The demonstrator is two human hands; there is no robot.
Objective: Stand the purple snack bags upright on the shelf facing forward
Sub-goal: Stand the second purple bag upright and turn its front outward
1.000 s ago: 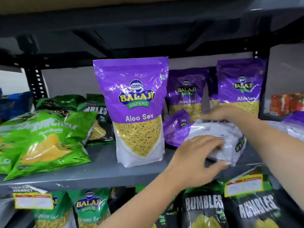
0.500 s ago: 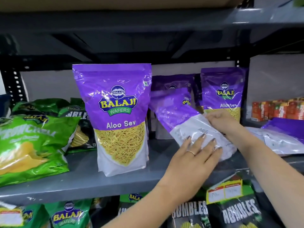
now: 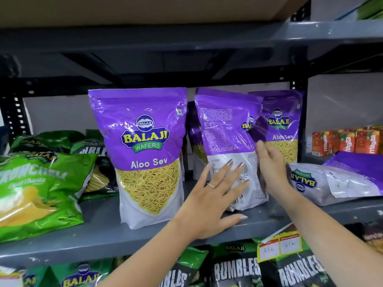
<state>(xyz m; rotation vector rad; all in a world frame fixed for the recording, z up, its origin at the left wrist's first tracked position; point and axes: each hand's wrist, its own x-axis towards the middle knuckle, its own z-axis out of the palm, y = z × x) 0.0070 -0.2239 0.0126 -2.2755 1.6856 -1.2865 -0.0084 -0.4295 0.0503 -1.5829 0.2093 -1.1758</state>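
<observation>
My left hand lies spread flat, fingers splayed, against the lower white part of a purple snack bag that stands on the grey shelf with its printed back toward me. My right hand is on that bag's right edge; whether its fingers pinch the edge or only press it I cannot tell. The bag stands nearly upright, turned slightly so a sliver of its front logo shows along the right edge.

Just left of this bag stands another purple bag, upright with its front label facing out. Behind and right of the back-turned bag stands a third one, front forward. Further right a fourth purple bag lies flat on the shelf, logo upside down. Green snack bags lie far to the left.
</observation>
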